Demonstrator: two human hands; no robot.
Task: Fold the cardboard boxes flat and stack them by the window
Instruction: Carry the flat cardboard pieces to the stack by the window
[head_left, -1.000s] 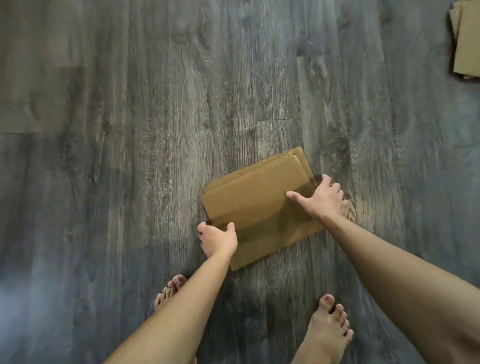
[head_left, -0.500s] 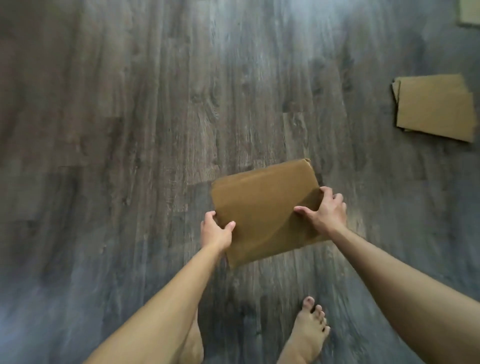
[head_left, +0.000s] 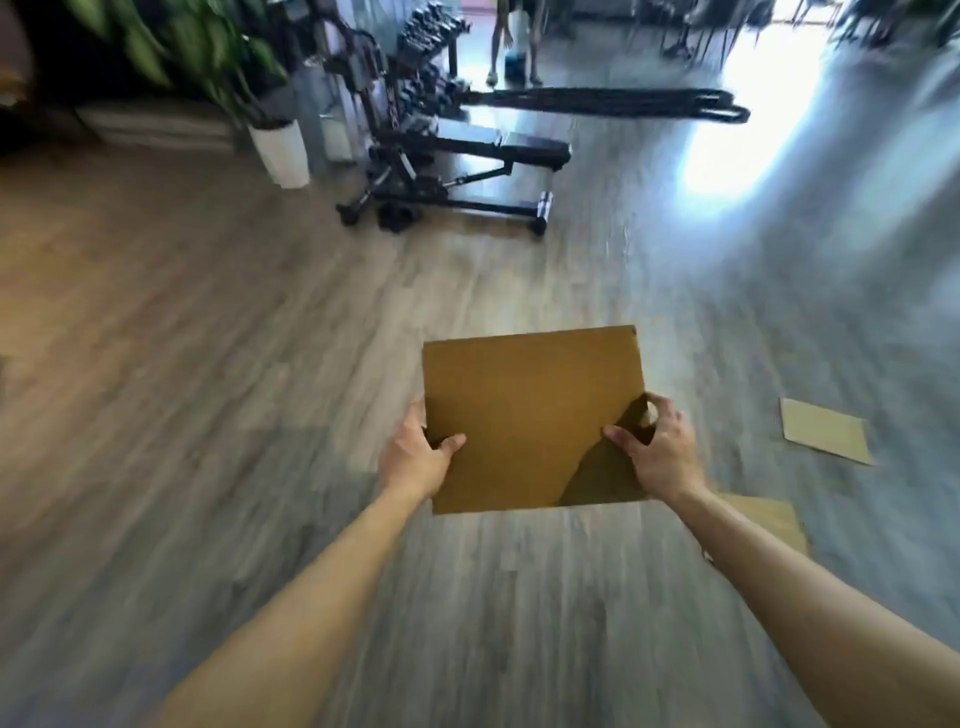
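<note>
DONE: flattened box off the floor | GRIP: left hand and right hand each clamp an edge | LEFT: carry to window; two flat pieces at 3 o'clock unstacked

- Flattened box: plain brown cardboard.
- Floor: grey-brown wood grain.
- Weight bench: black.
- Plant pot: white; leaves green.

Three flattened boxes: held one, two on floor (one partly hidden).
</note>
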